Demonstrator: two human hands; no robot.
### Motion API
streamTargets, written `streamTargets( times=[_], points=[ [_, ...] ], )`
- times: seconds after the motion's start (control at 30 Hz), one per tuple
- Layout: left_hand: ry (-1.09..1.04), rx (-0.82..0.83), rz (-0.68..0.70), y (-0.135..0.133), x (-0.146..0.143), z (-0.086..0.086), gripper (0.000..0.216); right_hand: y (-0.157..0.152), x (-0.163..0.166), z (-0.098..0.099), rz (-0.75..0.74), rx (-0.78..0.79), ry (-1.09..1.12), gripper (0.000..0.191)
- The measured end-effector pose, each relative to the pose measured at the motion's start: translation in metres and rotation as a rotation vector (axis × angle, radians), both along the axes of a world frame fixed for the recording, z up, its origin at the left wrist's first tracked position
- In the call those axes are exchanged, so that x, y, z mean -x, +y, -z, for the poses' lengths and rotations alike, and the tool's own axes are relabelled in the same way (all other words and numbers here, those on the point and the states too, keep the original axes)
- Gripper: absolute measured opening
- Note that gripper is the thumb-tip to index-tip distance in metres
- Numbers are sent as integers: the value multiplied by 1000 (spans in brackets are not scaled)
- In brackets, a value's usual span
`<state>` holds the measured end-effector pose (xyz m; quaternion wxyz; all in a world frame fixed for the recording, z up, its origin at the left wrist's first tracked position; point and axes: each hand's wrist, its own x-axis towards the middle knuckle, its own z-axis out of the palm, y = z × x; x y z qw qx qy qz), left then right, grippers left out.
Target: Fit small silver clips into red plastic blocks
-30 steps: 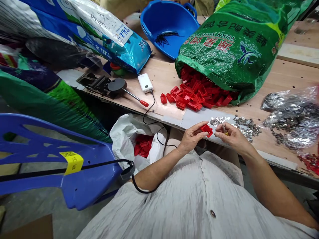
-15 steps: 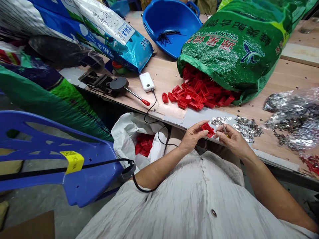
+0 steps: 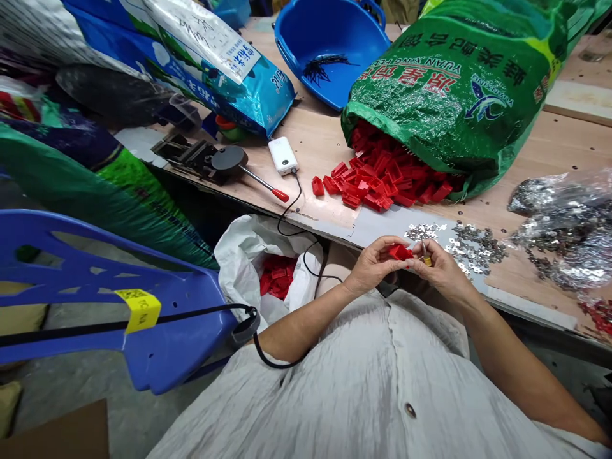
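My left hand [image 3: 374, 264] pinches a small red plastic piece [image 3: 398, 252] at the table's near edge. My right hand [image 3: 440, 271] is closed on a small tool with a yellow handle [image 3: 425, 258], its metal tip touching the red piece. Both hands meet just in front of a scatter of small silver metal parts [image 3: 471, 245]. A pile of red plastic pieces [image 3: 382, 175] spills from a big green woven sack [image 3: 459, 89] farther back on the table.
A white bag with red pieces [image 3: 275, 274] hangs below the table edge. A white power bank [image 3: 283, 155] with a cable, a black hand press [image 3: 210, 159], a blue basin [image 3: 329, 44], a clear bag of metal parts [image 3: 559, 223] and a blue chair [image 3: 109, 299] at left surround me.
Both hands have drawn slightly closer together, and the tool tip now meets the red piece. The view has shifted a little.
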<state>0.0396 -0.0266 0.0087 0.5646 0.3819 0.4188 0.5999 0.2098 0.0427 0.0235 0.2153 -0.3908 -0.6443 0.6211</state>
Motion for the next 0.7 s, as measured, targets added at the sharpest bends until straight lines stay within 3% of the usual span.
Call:
streamTargets(
  times=[0.17,0.27,0.47,0.7],
  points=[
    [428,-77,-34,10,23,8,34,4,-5,8,-48,-454,-276,32],
    [659,-66,-20,18,35,13,33,4,-5,12,-96,-594,-360,32],
    [759,-149,74,28,42,17,40,6,3,14,-117,-704,-394,20],
    [754,-175,108,31,46,18,39,11,4,14,-168,-720,-400,20]
  ],
)
